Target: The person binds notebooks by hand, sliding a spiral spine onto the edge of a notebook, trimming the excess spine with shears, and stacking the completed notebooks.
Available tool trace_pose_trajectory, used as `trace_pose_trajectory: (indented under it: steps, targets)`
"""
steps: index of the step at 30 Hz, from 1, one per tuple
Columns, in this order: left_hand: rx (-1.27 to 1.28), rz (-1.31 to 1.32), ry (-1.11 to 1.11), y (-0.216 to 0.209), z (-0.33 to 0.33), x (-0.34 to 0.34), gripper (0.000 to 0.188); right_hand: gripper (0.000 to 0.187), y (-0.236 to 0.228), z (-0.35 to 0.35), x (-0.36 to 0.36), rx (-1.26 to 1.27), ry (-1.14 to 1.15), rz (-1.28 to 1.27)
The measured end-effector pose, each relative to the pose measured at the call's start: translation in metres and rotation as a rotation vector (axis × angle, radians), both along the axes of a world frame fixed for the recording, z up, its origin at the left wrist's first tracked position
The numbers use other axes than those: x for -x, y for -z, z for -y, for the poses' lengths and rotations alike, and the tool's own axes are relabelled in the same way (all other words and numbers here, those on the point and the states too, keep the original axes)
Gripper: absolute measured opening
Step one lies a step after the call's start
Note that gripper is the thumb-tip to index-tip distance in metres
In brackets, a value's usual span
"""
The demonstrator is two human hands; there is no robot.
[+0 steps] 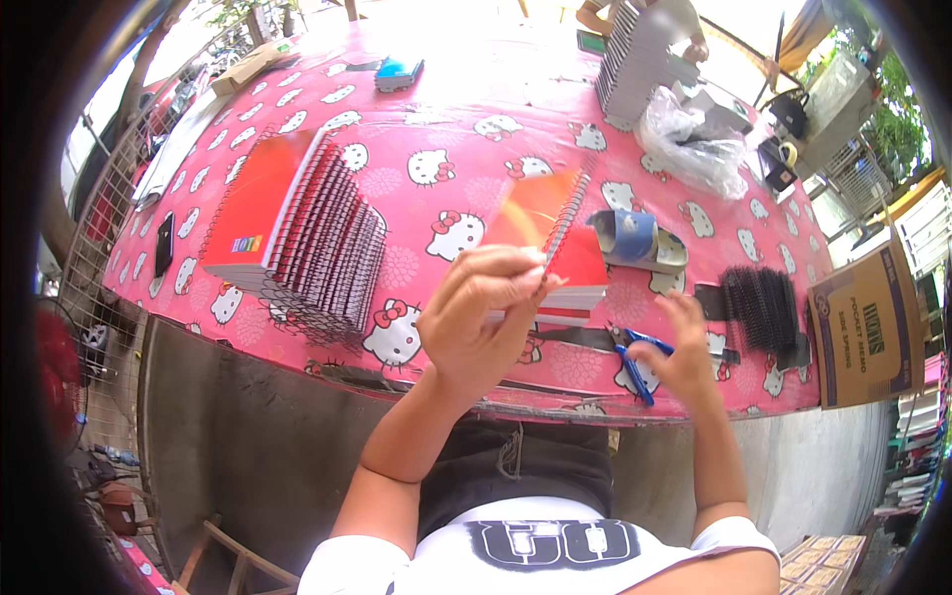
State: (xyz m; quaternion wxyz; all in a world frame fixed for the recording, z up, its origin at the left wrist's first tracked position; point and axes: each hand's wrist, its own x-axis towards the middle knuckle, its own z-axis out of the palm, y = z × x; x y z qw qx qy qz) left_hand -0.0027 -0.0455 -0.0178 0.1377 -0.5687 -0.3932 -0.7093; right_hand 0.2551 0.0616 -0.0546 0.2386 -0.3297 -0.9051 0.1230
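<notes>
My left hand [481, 312] pinches a spiral notebook [540, 208] with a shiny orange-red cover, near the lower end of its wire coil. The notebook is raised and tilted above red-covered pages [587, 263] on the table. To the right, my right hand [686, 355] is in the air, slightly blurred, its fingers apart and nothing in them. Beside its thumb, blue-handled cutting pliers [635, 377] lie near the table's front edge. Left of my left hand stands a tall stack of red spiral notebooks [288, 223], coils facing right.
A pink patterned cloth covers the table [387, 268]. To the right are a blue curved holder [635, 238], black coils [762, 307] and a cardboard box [865, 322]. Farther back are a plastic bag [694, 144], a tall stack [630, 69] and another person. A phone [165, 245] lies left.
</notes>
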Motion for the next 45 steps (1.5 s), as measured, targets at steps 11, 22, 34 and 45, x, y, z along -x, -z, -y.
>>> trace_pose_trajectory:
  steps: [11, 22, 34, 45]
  targets:
    - [0.41, 0.217, 0.061, 0.042, 0.009, -0.042, 0.018, 0.042, -0.039, 0.06, 0.037, 0.085, -0.166, -0.286]
    - [0.289, 0.206, 0.104, 0.052, 0.009, -0.039, 0.019, 0.035, -0.034, 0.046, 0.038, 0.81, -0.264, -0.266]
    - [0.228, 0.005, -0.133, 0.02, 0.019, -0.014, 0.028, 0.049, -0.015, 0.038, 0.029, -0.21, -0.131, 0.016]
    - [-0.119, 0.386, -0.533, -0.051, 0.099, 0.076, 0.058, 0.031, -0.159, 0.02, 0.258, 0.838, -0.713, -0.978]
